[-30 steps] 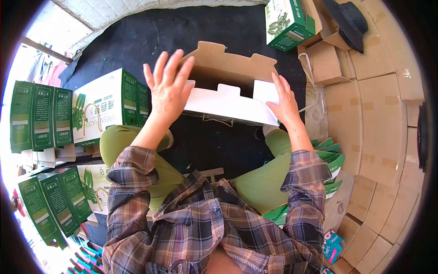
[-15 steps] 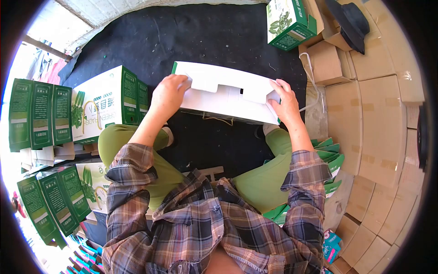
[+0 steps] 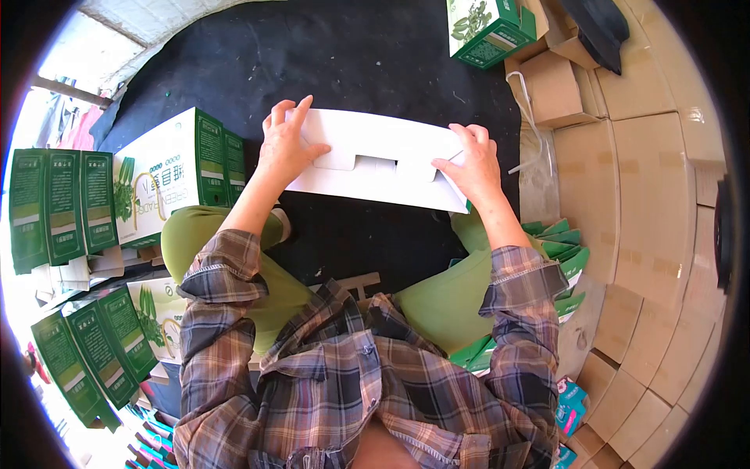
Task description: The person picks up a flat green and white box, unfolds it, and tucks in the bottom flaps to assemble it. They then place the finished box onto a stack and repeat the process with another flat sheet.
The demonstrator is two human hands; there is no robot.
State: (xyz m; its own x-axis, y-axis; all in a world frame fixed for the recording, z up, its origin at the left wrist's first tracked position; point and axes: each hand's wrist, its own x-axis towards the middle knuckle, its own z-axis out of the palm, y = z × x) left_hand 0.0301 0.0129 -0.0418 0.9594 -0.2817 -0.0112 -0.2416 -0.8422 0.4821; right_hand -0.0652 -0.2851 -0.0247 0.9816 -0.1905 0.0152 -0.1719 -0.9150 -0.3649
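Observation:
A white-sided cardboard carton (image 3: 375, 184) lies crosswise between my hands, above the black ground sheet. Its white flaps are folded inward, with a dark slot showing in the middle. My left hand (image 3: 289, 148) is at the left end, the thumb lying on the flap and the fingers at the end edge. At the right end, my right hand (image 3: 474, 166) grips the carton, its thumb on the flap and its fingers over the far edge. The carton's underside is hidden.
Printed green-and-white cartons (image 3: 160, 176) stand at the left, with more cartons (image 3: 98, 344) below them. Another green carton (image 3: 484, 31) is at the top right. Brown cardboard boxes (image 3: 652, 203) line the right side. Flat green pieces (image 3: 566, 258) lie beside my right knee.
The carton's flaps have been pressed flatter, and the opening at its right end has narrowed. Both thumbs now lie on the flaps. The left hand's fingers have spread upward.

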